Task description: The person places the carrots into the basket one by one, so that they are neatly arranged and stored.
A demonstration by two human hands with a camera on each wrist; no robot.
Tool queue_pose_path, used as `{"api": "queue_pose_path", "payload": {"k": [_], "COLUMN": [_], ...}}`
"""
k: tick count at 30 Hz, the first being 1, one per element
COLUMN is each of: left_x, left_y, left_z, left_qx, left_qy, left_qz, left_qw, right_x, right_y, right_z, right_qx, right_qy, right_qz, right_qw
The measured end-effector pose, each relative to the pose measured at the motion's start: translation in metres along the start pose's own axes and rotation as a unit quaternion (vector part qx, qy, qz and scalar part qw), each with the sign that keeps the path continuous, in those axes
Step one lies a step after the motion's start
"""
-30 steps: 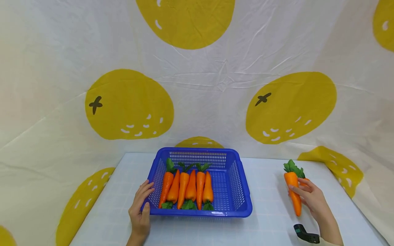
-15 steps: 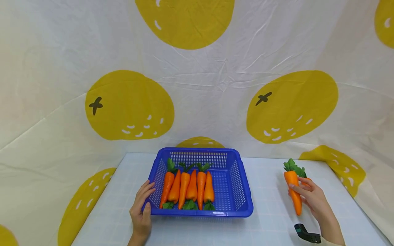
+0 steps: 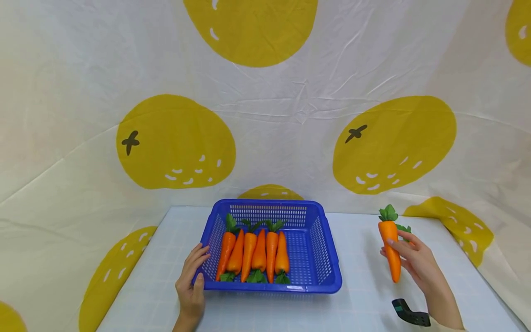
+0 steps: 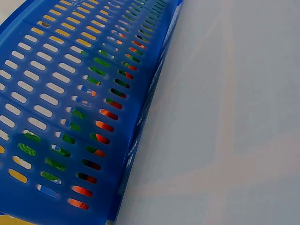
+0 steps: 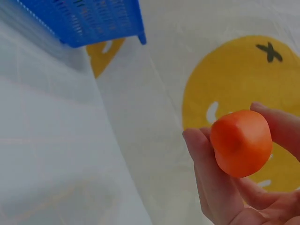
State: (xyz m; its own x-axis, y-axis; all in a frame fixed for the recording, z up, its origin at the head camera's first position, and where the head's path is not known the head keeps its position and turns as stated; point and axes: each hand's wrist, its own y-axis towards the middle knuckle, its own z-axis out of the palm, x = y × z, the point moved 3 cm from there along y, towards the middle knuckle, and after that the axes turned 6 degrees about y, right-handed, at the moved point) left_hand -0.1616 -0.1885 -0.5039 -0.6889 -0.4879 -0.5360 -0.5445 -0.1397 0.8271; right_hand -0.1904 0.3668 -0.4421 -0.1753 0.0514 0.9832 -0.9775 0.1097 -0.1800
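Note:
In the head view my right hand pinches an orange carrot between thumb and fingers. The carrot hangs tip down above the table's right side, its leaves upward. The right wrist view shows the rounded end of this carrot between thumb and fingertips. Behind the right hand lies another carrot, mostly hidden. My left hand holds the left front corner of a blue plastic basket, fingers over the rim and thumb at the front. Several carrots lie side by side in it, leaf ends alternating.
The basket's right part shows its bare latticed floor. A pale checked cloth covers the table. Behind it hangs a white curtain with yellow fruit prints. A black strap is on the right wrist.
My right hand has raised the carrot off the table and shifted it slightly left, turning it more upright. The carrot behind it shows more separately. The left hand and basket have stayed put.

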Motion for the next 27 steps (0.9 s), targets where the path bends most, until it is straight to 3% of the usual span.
{"api": "queue_pose_path", "payload": {"k": [12,27], "left_x": [0.002,0.001], "left_y": [-0.001,0.0], "left_z": [0.0,0.0], "left_qx": [-0.003,0.0], "left_qy": [-0.002,-0.005], "left_qz": [0.002,0.003], "left_qw": [1.0,1.0], "right_x": [0.04,0.09], "right_y": [-0.005,-0.001], "right_z": [0.04,0.103], "right_qx": [0.03,0.103], "right_qy": [0.028,0.008], "right_qz": [-0.073,-0.108], "right_qw": [0.9965,0.9888]}}
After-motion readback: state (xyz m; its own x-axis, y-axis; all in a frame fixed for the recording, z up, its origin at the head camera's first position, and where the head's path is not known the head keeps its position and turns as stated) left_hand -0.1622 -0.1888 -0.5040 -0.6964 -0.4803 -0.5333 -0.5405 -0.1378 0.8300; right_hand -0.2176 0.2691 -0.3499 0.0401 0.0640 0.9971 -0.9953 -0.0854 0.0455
